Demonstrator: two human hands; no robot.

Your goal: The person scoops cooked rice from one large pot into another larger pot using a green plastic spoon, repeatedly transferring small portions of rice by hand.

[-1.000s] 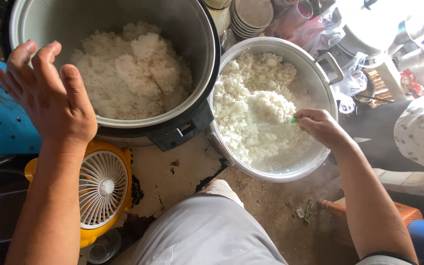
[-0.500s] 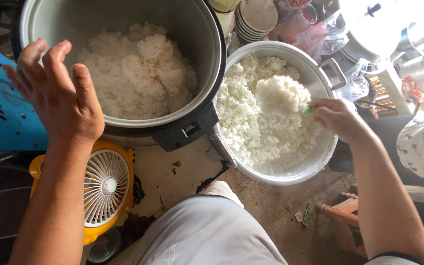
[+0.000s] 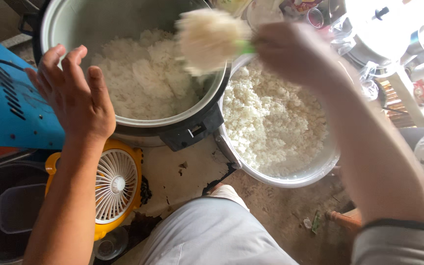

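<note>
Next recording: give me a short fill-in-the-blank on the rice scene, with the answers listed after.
1. The right hand lifts a scoop of ____ on a green-handled paddle.
2. The left hand rests on the rim of the ____ cooker pot.
3. The small fan below the left arm has a ____ casing.

Answers: rice; rice; yellow

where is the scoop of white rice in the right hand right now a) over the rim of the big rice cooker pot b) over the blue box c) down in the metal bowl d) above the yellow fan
a, the blurred lump of white rice carried by the right hand hangs above the right rim of the large grey rice cooker pot, raised clear of the round metal bowl of rice.
</note>
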